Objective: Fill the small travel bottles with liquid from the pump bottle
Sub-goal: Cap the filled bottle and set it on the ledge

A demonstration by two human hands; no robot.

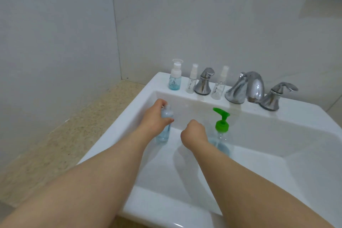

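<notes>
Left hand (pixel 154 116) around travel bottle (pixel 165 126).

The back ledge of the sink (pixel 305 111) is crowded — a blue bottle (pixel 174 79), a spray bottle (pixel 191 81), the left tap handle (pixel 203 82), a second spray bottle (pixel 219 84), the spout (pixel 246 87) and the right tap handle (pixel 277 96) stand in a row with narrow gaps between them. In the basin, the pump bottle (pixel 221 129) stands near the back wall, and a held bottle (pixel 165 126) blocks the back left corner. The basin's right half and front lie open.
</notes>
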